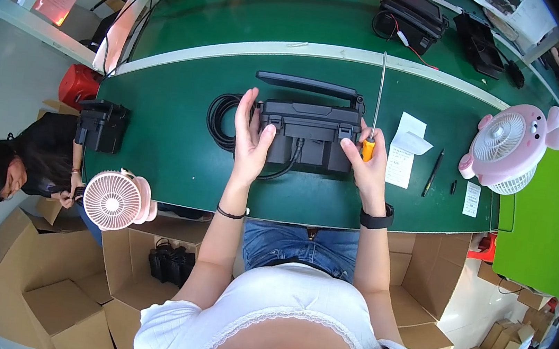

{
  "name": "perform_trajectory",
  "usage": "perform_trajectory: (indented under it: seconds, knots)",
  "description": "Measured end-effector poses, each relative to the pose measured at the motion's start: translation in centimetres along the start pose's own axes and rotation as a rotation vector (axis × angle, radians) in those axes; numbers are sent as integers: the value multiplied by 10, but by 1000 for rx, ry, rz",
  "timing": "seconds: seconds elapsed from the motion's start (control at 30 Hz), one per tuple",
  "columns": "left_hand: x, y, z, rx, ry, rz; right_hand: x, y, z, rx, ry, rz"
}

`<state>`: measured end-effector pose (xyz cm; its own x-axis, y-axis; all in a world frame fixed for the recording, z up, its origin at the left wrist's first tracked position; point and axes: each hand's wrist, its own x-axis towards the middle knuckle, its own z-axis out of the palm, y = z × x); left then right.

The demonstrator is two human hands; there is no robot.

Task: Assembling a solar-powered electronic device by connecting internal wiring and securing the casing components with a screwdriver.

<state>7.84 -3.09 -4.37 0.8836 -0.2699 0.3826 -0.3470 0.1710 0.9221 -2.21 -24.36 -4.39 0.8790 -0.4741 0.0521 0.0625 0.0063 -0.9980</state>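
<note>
A black plastic case (315, 114) with two front latches sits on the green workbench, facing me. A long black lid or panel (310, 84) rises behind its top. My left hand (250, 144) is against the case's left side, fingers stretched along it and thumb on the left latch. With its thumb at the right latch, my right hand (367, 171) also keeps hold of a screwdriver (368, 149), whose orange handle lies in the fingers and whose long shaft points away from me. A black cable (296, 155) comes out of the case's front; a coiled black cable (222, 122) lies at its left.
Right of the case are paper slips (399, 165), a black pen (432, 174) and a pink fan (503, 146). Another pink fan (112, 201) is at the bench's left front, near a black box (102, 126). Black cases (410, 19) stand farther back. A seated person (37, 162) works at left; cardboard boxes (61, 305) surround me.
</note>
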Motion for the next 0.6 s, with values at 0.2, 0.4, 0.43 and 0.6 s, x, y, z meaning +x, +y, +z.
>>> perform_trajectory:
  seconds: [0.2,0.4,0.43,0.6]
  knots:
    - [-1,-6,-4,21,-33,36,1,7,4,-13,22,-51]
    - [0,1,1,-7,18,-27,5,16,3,-102,65,-141]
    - [3,-1,-2,183,-8,-1,5,16,3,-101,63,-140]
    - [17,36,18,992,-274,370,5,23,1,2,42,-130]
